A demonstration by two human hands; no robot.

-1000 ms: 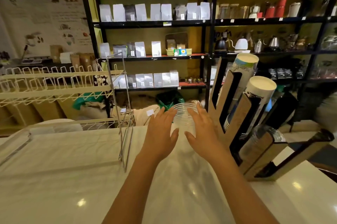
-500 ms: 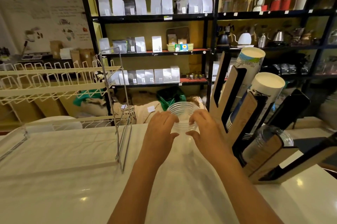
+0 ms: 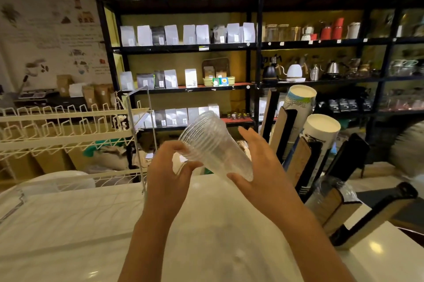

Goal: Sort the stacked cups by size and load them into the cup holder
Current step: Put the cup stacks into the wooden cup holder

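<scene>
A stack of clear plastic cups [image 3: 213, 146] is lifted above the white counter and tilted, rims toward the upper left, base toward the lower right. My left hand [image 3: 171, 171] grips it near the rims from the left. My right hand [image 3: 261, 164] cradles the base end with fingers spread around it. The slanted wooden cup holder [image 3: 300, 157] stands at the right. Its upper slots hold two stacks of white paper cups [image 3: 321, 130], and a lower slot holds clear cups in plastic wrap [image 3: 332, 190].
A white wire rack [image 3: 68, 130] stands at the left on the white counter [image 3: 206, 235]. Black shelves [image 3: 252, 45] with bags, kettles and jars fill the background. A black slot of the holder [image 3: 371, 215] lies at the lower right.
The clear cup stack stood upright on the counter between both hands; now it is raised and tipped onto its side. The camera has tilted upward.
</scene>
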